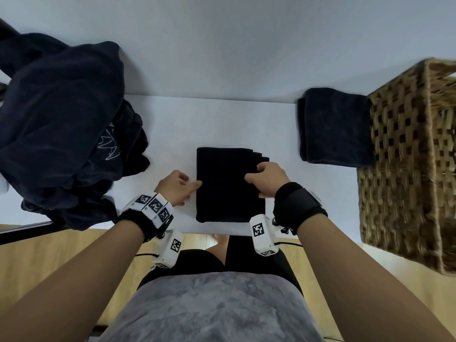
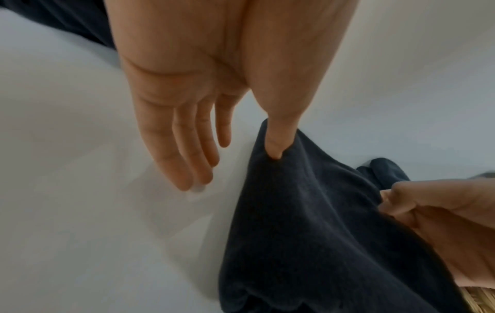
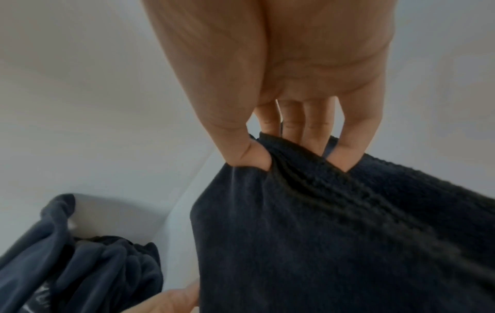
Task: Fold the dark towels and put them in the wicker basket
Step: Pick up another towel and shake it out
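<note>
Right hand pinches folded towel; left hand touches it, fingers straight.

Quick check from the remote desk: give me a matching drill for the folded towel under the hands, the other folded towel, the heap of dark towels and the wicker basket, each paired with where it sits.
Things:
1. folded towel in the middle
2. second folded towel
3. unfolded heap
4. wicker basket

Places:
A. far right of the table, tipped on its side
B. against the basket's left side
C. left end of the table
D. between the left hand and the right hand, which grips its right edge

Pairs: 1-D, 2-B, 3-C, 4-A
</note>
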